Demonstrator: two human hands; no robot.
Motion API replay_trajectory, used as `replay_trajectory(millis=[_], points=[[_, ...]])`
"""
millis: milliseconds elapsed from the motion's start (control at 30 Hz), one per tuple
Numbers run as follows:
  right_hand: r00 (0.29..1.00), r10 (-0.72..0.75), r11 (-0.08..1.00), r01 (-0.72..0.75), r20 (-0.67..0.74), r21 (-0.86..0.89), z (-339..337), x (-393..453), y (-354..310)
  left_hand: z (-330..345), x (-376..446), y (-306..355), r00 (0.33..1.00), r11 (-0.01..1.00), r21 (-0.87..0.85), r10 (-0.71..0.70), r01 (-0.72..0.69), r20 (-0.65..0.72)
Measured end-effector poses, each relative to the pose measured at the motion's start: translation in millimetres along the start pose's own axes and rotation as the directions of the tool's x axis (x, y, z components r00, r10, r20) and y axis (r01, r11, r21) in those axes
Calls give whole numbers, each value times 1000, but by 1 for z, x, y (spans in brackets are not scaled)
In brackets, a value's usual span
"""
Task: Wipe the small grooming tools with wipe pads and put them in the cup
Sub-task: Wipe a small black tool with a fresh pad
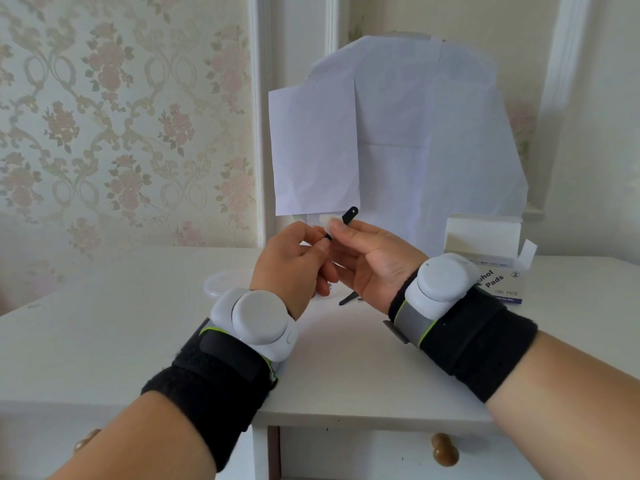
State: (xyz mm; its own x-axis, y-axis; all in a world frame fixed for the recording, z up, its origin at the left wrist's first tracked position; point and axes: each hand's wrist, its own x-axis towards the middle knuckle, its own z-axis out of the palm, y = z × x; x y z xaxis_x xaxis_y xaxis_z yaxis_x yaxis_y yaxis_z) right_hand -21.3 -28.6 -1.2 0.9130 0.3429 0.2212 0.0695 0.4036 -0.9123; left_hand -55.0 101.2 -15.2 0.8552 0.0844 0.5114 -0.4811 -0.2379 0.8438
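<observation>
- Sheets of white paper [415, 133], taped together, cover an upright shape at the back of the white table [104, 341], set against floral wallpaper.
- The left hand [294, 268] and right hand [374, 261], each with a black wrist strap and a pale round device, meet above the middle of the table.
- The left hand curls its fingers and pinches the lower end of a slim black grooming tool [349, 215], which tilts up to the right and ends in a rounded tip with a small hole.
- The right hand pinches a small white wipe pad [327, 221] against the middle of the tool, thumb and forefinger closed on it, the other fingers loosely bent.
- An open white box of alcohol pads [498, 271], flap raised, stands at the right of the table, partly hidden by the right wrist.
- A clear round container [221, 284] sits on the table behind the left hand; whether it is the cup cannot be told.
- A second dark tool [347, 299] lies on the table below the hands, largely hidden.
- A drawer with a brass knob [444, 449] shows under the table edge.
</observation>
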Motion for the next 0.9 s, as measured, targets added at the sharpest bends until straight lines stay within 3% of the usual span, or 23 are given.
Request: replay_trajectory(millis=[300,600,900], points=[[998,-46,998,47,46,-38,2,-2,-1,0,-2,4,1000,1000,-19,24,-24,-14],[981,-95,985,117,-168,126,-3,-2,-9,1,-3,6,999,1000,-20,-2,1,-36],[991,-110,993,107,-80,-45,-1,-4,-6,-1,-2,4,999,1000,1,-20,20,-29]])
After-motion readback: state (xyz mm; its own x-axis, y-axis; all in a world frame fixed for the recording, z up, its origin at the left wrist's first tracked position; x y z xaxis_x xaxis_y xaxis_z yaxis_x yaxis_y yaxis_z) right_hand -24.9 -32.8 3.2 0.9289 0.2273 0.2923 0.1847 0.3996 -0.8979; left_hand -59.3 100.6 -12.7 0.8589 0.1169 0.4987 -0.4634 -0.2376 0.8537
